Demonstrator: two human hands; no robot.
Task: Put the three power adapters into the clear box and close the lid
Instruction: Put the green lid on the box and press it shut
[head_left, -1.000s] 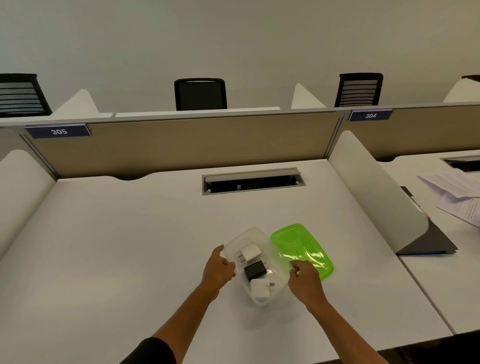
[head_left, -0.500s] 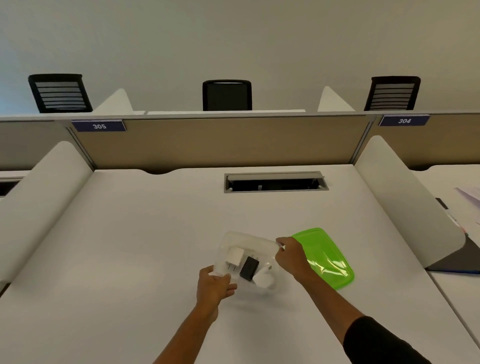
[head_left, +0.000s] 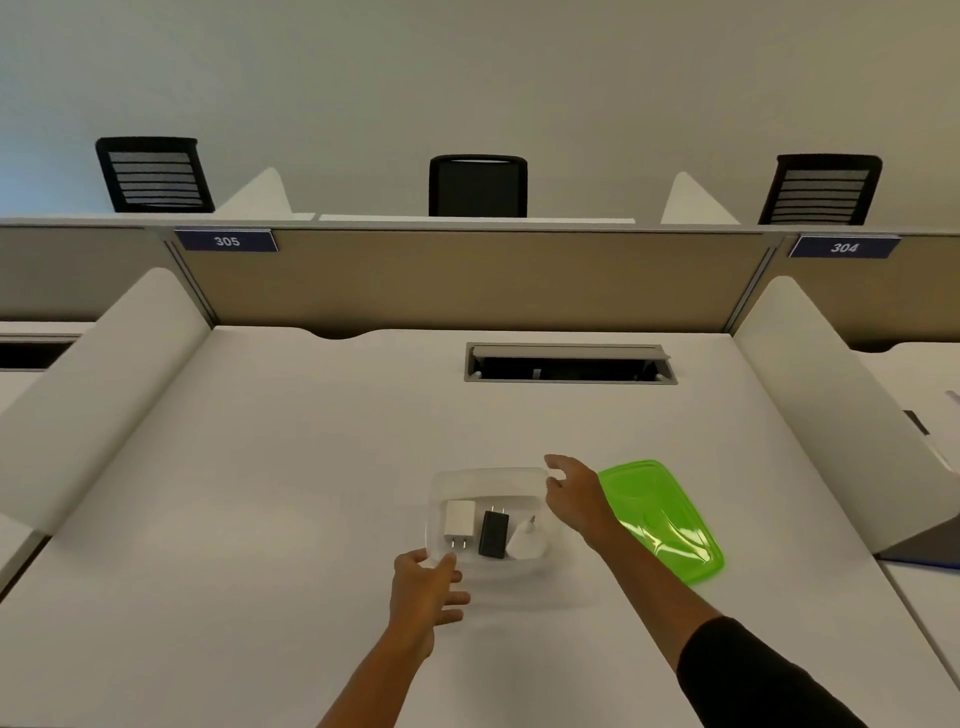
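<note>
Head view shows the left hand (head_left: 426, 587) at the near-left corner of the clear box (head_left: 488, 480), its grip loosely apart, thumb and fingertips touching the rim there without clamping it. The right hand (head_left: 574, 493) hovers at the far-right corner of the box, its grip also apart, fingers spread; whether they touch the rim cannot be told.

Between the two grips, inside the box, lie the three adapters in a row: the white adapter (head_left: 460, 522) just beyond the left thumb with its prongs pointing toward it, the black adapter (head_left: 492, 534) next, and the round white adapter (head_left: 527, 543) nearest the right wrist. The green lid (head_left: 660, 519) lies flat on the counter (head_left: 270, 493) just past the right forearm, off the box.

Left of the left grip the counter runs bare to a white side divider (head_left: 98, 384). Beyond the right grip sits a cable slot (head_left: 569, 364), well apart.
</note>
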